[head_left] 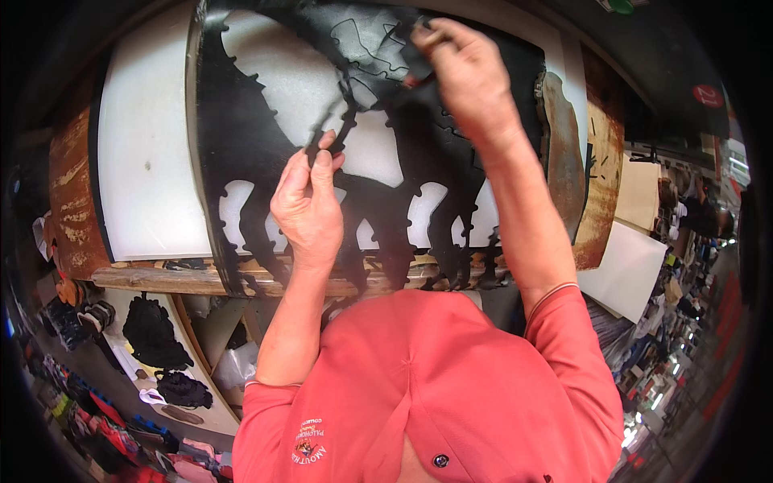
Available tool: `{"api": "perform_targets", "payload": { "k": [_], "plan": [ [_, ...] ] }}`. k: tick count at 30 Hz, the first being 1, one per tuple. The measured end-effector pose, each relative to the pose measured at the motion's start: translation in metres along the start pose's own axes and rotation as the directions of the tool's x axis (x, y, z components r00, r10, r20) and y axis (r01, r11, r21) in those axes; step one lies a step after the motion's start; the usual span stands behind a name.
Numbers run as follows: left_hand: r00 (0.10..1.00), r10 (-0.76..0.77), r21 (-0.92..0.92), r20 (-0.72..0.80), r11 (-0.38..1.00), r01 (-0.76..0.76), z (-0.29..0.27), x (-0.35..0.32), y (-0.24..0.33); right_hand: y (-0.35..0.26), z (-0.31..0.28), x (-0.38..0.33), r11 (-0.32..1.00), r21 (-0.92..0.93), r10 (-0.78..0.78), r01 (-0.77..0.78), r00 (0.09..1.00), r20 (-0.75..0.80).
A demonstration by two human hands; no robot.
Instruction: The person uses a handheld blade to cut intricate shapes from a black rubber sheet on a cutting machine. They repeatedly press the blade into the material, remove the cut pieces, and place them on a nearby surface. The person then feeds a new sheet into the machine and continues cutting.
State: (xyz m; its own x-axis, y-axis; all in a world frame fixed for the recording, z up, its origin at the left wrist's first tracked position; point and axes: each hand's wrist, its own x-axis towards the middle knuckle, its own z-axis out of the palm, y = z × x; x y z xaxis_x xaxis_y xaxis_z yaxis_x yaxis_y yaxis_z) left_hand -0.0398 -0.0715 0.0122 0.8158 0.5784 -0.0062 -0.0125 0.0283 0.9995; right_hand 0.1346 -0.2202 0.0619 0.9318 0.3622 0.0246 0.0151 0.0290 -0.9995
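A black sheet [241, 121], perhaps leather or rubber, lies over a white board [149, 161]. Large holes with notched edges have been cut through it, leaving narrow webs. My left hand [306, 201] is closed, its thumb and fingers pinching a thin black strip [342, 113] near the middle of the sheet. Farther up and to the right, my right hand [467, 76] is closed and smeared by motion. Something dark shows at its fingertips, with a small reddish spot below, too blurred to name. Thin outlined shapes [366, 48] show on the sheet left of that hand.
A wooden rail [161, 279] runs along the near edge of the work surface. Worn brown boards [76, 177] flank it. At lower left, black pieces [153, 330] lie on a light panel. White sheets [624, 270] stand at right, beside a cluttered aisle.
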Motion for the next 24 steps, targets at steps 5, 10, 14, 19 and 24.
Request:
{"api": "perform_targets", "payload": {
  "k": [5,10,14,19,24],
  "plan": [
    [0.992,-0.111,-0.153,-0.053,0.983,0.102,-0.006,0.001,-0.004,-0.03,-0.096,0.023,0.987,0.027,-0.153,0.161,0.971,-0.183],
    [0.952,0.128,0.811,0.278,0.499,-0.304,-0.024,0.001,-0.007,-0.061,-0.201,0.017,0.99,0.064,-0.094,0.124,0.933,-0.347],
    [0.957,-0.274,-0.382,-0.092,0.897,0.22,-0.032,0.021,-0.004,-0.072,-0.26,0.007,0.993,-0.007,-0.101,0.122,0.785,-0.611],
    [0.97,-0.213,-0.242,-0.119,0.954,0.18,-0.045,0.04,0.019,-0.071,-0.28,-0.025,0.884,-0.467,-0.296,-0.031,0.736,-0.609],
    [0.936,-0.341,0.059,0.087,0.94,0.337,-0.017,-0.018,0.035,-0.009,-0.182,-0.063,0.333,-0.924,-0.526,0.188,0.851,-0.016]
  ]
}}
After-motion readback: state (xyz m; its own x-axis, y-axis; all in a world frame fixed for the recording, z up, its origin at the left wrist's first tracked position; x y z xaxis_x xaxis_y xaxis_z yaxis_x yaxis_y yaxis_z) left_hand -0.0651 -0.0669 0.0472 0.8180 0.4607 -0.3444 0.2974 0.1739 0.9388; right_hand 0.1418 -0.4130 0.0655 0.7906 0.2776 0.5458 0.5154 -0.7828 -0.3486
